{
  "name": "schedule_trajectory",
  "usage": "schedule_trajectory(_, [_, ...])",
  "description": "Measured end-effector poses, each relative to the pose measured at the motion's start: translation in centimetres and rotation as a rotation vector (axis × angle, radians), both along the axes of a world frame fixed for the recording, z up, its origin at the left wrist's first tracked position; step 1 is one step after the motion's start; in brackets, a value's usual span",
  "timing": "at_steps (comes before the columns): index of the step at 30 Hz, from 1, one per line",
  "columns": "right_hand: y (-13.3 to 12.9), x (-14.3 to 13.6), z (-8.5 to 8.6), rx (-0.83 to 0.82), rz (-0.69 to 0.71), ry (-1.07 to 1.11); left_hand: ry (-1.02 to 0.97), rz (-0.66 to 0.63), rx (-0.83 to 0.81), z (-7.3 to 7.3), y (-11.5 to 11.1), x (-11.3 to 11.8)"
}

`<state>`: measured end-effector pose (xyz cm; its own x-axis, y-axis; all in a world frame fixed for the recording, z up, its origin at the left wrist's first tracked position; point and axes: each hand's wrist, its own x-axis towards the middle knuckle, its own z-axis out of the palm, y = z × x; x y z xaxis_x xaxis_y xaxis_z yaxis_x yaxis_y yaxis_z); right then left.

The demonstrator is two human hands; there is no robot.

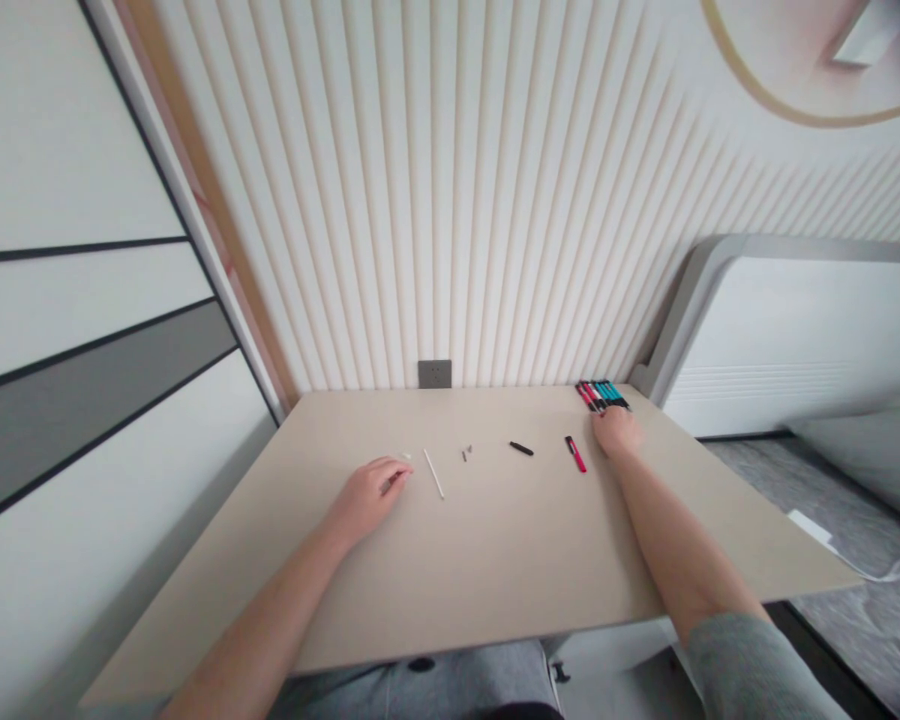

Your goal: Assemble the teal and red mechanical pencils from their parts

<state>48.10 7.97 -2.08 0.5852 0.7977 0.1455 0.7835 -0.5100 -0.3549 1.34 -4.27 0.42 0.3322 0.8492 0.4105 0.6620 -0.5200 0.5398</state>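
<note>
My left hand [371,492] rests on the left half of the table, thumb and fingers drawn together; anything pinched in them is too small to make out. Just beyond its fingertips lies a small white piece [406,456]. A thin white refill tube [434,474] lies to its right, followed by tiny metallic parts [465,454], a black pen part [521,448] and a red pen barrel [576,454]. At the back right, my right hand [616,430] touches the near ends of a row of red, black and teal pens [600,394]. Its fingers look closed, partly hidden.
The beige table [495,570] meets a ribbed wall panel with a dark socket [435,374]. A wardrobe [82,400] stands at the left. On the right are a bed headboard [787,330] and a white cable [896,572].
</note>
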Motion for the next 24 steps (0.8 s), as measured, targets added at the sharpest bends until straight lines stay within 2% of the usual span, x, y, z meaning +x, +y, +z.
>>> schedule_trajectory(5, [-0.2,0.0,-0.4,0.015,0.0,-0.018,-0.026,-0.001,0.009,-0.1,0.1,0.0])
schedule_trajectory(10, [-0.3,0.0,-0.7,0.007,-0.008,-0.021,0.03,0.003,0.013,0.0,0.2,0.2])
schedule_trajectory(24, [0.7,0.2,-0.4,0.008,-0.021,-0.016,0.025,-0.004,0.012,-0.1,0.2,0.3])
